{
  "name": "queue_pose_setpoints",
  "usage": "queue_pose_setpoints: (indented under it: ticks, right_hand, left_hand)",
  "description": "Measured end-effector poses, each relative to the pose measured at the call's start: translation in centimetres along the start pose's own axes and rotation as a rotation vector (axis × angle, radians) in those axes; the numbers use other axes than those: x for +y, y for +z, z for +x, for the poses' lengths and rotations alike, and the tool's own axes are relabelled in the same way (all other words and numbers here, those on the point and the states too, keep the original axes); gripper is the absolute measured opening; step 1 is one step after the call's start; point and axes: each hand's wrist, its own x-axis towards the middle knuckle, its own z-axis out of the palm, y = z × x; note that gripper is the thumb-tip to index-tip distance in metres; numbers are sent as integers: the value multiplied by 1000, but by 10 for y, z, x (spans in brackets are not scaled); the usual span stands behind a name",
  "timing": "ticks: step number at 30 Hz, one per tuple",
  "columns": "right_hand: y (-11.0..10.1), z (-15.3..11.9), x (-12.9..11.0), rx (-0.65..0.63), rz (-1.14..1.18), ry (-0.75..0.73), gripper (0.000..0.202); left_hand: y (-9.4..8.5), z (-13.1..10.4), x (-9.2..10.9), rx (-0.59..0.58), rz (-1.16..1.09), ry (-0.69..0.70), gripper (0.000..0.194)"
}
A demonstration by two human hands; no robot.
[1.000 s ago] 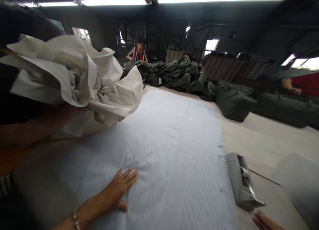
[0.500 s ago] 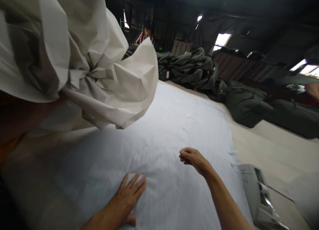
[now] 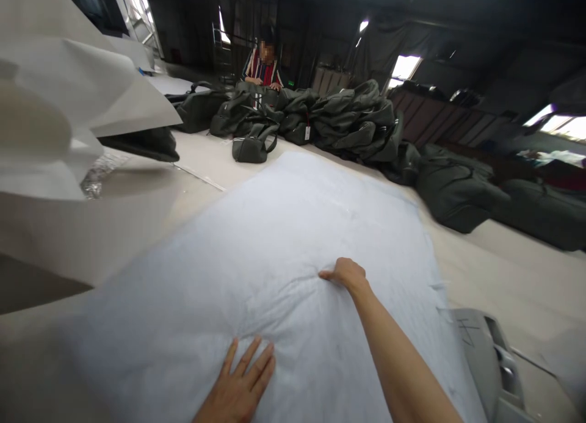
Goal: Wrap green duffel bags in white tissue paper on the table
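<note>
White sheet [image 3: 293, 227], ctr of frame, long axis approx. bottom to upper ctr, creased betw. hands. L hand [image 3: 243, 377], lower ctr: flat on it, fingers spread, holding nil. R hand [image 3: 347, 273], nearer sheet's mid.: curled; can't tell if pinching.

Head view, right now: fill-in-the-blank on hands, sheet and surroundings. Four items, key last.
1. The left hand lies on the pale sheet with its ____ facing down.
2. The right hand reaches farther across the sheet than the ____ hand.
3. The grey tape dispenser is on the sheet's ____ side.
4. The person behind the dark bags is dressed in ____.

palm; left; right; stripes
</note>
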Motion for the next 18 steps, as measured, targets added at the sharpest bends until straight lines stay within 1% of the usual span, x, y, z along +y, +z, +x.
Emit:
queue_pose_setpoints:
  ticks: [1,3,5,6,7,9,11,12,13,15,16,18]
  right_hand:
    - [-2,-5,7,33,10,9,56]
    - [-4,-16,18,99,57,15,65]
    - [-2,-27,22,213,93,-5,70]
    - [1,-32,21,279,106,-20,70]
    - [7,-36,17,346,109,-53,68]
    - [27,-41,4,450,75,-187,64]
    - [52,-42,-8,470,-1,-377,65]
    - [65,-41,-12,455,-42,-458,66]
    - [76,-40,-15,432,-76,-510,67]
    - [89,-33,-16,399,-115,-531,68]
    - [90,-28,-15,398,-130,-524,69]
    - [83,-9,-11,407,-175,-507,69]
  left_hand:
    - [1,0,-1,9,19,0,77]
    - [7,0,-4,76,67,22,79]
    - [13,0,-9,158,109,77,78]
    - [15,0,-12,191,123,104,75]
    - [17,0,-15,226,134,130,71]
    - [17,0,-22,313,149,174,67]
    - [13,0,-28,374,156,206,74]
    - [8,0,-31,372,153,214,81]
    - [3,0,-33,343,143,222,89]
    - [-12,3,-36,235,115,218,99]
    - [-20,7,-37,181,101,205,102]
    - [-39,22,-36,107,84,173,108]
